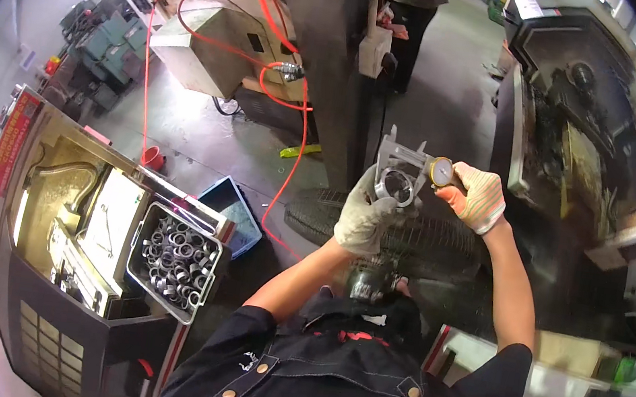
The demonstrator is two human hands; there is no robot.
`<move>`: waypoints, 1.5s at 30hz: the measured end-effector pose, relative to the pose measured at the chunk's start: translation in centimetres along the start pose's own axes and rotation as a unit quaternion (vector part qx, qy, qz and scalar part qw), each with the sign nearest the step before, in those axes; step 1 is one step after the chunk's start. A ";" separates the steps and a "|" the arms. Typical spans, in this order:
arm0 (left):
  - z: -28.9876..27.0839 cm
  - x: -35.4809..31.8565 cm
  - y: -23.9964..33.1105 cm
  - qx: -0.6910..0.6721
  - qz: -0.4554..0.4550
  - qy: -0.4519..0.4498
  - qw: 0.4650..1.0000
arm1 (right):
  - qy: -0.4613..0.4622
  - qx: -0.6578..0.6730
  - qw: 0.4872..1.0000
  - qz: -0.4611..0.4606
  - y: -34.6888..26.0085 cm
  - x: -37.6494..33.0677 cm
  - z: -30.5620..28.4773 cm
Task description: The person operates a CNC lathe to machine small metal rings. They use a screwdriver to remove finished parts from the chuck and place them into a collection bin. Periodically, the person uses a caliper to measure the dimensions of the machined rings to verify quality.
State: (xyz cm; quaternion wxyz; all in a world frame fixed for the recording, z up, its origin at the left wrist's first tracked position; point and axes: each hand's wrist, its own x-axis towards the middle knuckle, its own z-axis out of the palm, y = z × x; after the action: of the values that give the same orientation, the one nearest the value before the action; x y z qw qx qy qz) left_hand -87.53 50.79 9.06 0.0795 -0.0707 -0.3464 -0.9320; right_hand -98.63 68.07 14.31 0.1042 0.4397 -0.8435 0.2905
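Up at chest height, the gloved left hand grips a metal ring while the right hand clasps the dial caliper, jaws spanning the ring.

Centre frame: gloved left hand holds a metal ring between dial caliper jaws; gloved right hand grips the caliper. Lower left: bin of rings.

Metal ring partly hidden behind left hand; caliper dial face too small to read; bystander at 12 o'clock cut off.
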 end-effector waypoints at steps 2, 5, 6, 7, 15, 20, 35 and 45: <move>1.0 3.0 -1.0 0.006 -0.004 0.008 1.000 | -0.012 0.004 1.000 0.008 3.9 1.2 0.0; 2.1 7.2 -3.8 0.059 0.021 0.044 0.997 | -0.001 0.055 0.998 -0.040 9.5 2.8 -0.5; 2.2 9.8 -4.5 0.100 0.030 0.046 0.994 | 0.022 0.077 0.995 -0.060 11.9 4.0 -0.9; 2.2 11.0 -5.3 0.094 0.000 0.058 0.994 | -0.012 0.089 0.996 -0.015 13.9 4.2 -0.5; 0.7 22.3 -9.6 0.108 0.007 0.109 0.988 | -0.038 0.094 0.994 -0.028 26.4 10.2 1.1; -2.6 27.3 -12.9 0.017 -0.013 0.116 0.993 | -0.053 0.088 0.995 -0.019 32.2 12.5 2.6; -10.4 33.6 -17.9 -0.033 -0.023 0.106 0.994 | -0.079 0.074 0.992 -0.064 42.2 17.3 10.2; -12.2 34.3 -18.5 -0.014 -0.015 0.117 0.993 | -0.094 0.077 0.990 -0.074 43.7 18.4 12.4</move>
State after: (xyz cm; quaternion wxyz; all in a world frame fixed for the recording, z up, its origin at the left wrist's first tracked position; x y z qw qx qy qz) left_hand -125.67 53.17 -5.40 0.1044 0.0426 -0.3230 -0.9397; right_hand -143.55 67.78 -5.19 0.0118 0.5326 -0.7901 0.3033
